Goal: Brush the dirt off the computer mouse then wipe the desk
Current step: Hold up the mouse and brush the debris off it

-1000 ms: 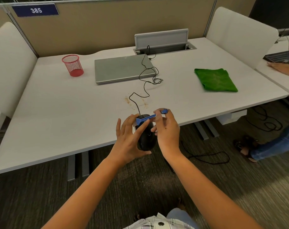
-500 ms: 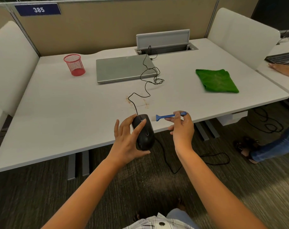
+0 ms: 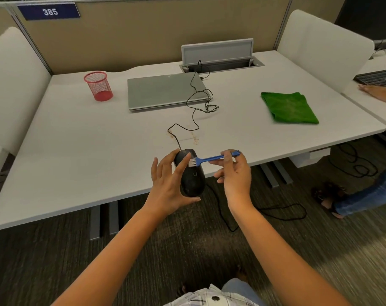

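Note:
My left hand (image 3: pixel 169 187) holds a black wired computer mouse (image 3: pixel 192 180) over the front edge of the white desk (image 3: pixel 77 151). My right hand (image 3: pixel 236 175) pinches the handle of a small blue brush (image 3: pixel 212 159), and its white bristles touch the top of the mouse. The mouse's thin black cable (image 3: pixel 194 115) runs back across the desk to the cable hatch. Brown dirt specks (image 3: pixel 194 139) lie on the desk just behind the mouse. A folded green cloth (image 3: pixel 289 108) rests on the desk at the right.
A closed grey laptop (image 3: pixel 163 91) and a red mesh cup (image 3: pixel 98 86) stand at the back. An open cable hatch (image 3: pixel 220 60) sits behind the laptop. Another person's hand (image 3: pixel 377 92) and legs (image 3: pixel 364 195) are at the right, near a keyboard (image 3: pixel 377 77).
My right hand pulled the brush away to the right of the mouse, then brought it back so the bristles touch the mouse again. My left hand kept holding the mouse.

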The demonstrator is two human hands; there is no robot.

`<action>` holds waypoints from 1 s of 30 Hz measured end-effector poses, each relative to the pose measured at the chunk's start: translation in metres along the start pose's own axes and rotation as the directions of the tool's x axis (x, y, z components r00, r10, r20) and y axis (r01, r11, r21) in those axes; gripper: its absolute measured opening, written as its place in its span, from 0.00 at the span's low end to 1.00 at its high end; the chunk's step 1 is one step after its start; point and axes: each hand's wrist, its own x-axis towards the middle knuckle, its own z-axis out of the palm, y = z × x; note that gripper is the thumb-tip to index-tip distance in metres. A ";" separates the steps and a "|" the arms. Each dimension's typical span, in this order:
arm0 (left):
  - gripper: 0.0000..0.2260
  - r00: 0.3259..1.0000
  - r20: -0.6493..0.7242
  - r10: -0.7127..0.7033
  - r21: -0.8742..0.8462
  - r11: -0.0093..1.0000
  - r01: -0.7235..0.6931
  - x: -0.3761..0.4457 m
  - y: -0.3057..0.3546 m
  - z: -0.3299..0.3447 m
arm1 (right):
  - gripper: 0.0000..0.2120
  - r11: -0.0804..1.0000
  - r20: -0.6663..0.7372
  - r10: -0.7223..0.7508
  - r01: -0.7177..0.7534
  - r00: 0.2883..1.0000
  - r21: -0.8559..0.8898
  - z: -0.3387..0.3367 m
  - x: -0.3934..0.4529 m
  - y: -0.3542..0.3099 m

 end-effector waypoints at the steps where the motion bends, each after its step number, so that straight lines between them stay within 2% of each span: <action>1: 0.53 1.000 0.001 -0.001 -0.001 1.000 0.001 -0.001 -0.001 0.000 | 0.05 1.000 -0.022 0.011 -0.011 1.000 -0.006 -0.002 0.003 0.000; 4: 0.53 1.000 0.002 -0.013 -0.003 1.000 0.013 -0.003 -0.004 0.001 | 0.05 1.000 -0.057 0.008 -0.008 0.998 -0.002 -0.005 0.008 -0.001; 10: 0.54 0.997 -0.021 -0.068 -0.037 0.997 0.068 -0.002 -0.006 0.003 | 0.04 0.993 0.116 -0.107 0.112 0.988 -0.037 0.002 -0.006 0.001; 12: 0.54 0.997 -0.023 -0.080 -0.048 0.996 0.079 -0.001 -0.006 0.003 | 0.04 0.979 0.100 -0.147 0.159 0.984 -0.125 -0.001 -0.005 0.003; 14: 0.54 0.996 -0.019 -0.091 -0.049 0.995 0.090 0.000 -0.008 0.003 | 0.09 0.938 0.038 -0.225 0.227 0.974 -0.264 -0.008 -0.002 0.005; 16: 0.53 0.995 -0.007 -0.100 -0.045 0.994 0.099 0.000 -0.011 0.003 | 0.18 0.858 0.032 -0.356 0.341 0.934 -0.383 -0.013 0.001 0.007; 19: 0.54 0.994 0.024 -0.105 -0.041 0.993 0.106 0.003 -0.013 0.003 | 0.15 0.759 0.159 -0.502 0.521 0.850 -0.389 -0.010 -0.001 0.004; 21: 0.55 0.994 0.035 -0.102 -0.038 0.994 0.104 0.004 -0.013 0.003 | 0.12 0.745 0.261 -0.501 0.564 0.825 -0.357 -0.004 -0.002 0.002; 23: 0.55 0.994 0.033 -0.103 -0.041 0.994 0.105 0.006 -0.014 0.003 | 0.14 0.747 0.331 -0.467 0.566 0.820 -0.348 -0.002 -0.002 0.000; 26: 0.54 0.993 0.015 -0.115 -0.057 0.992 0.115 0.007 -0.017 0.001 | 0.15 0.666 0.418 -0.475 0.627 0.774 -0.404 -0.006 -0.002 0.001; 28: 0.53 0.992 0.001 -0.123 -0.066 0.990 0.122 0.009 -0.020 -0.001 | 0.14 0.610 0.443 -0.491 0.659 0.750 -0.440 -0.008 -0.001 0.000; 30: 0.53 0.994 0.005 -0.106 -0.063 0.992 0.106 0.009 -0.021 -0.003 | 0.15 0.605 0.417 -0.512 0.660 0.751 -0.445 -0.005 0.002 -0.006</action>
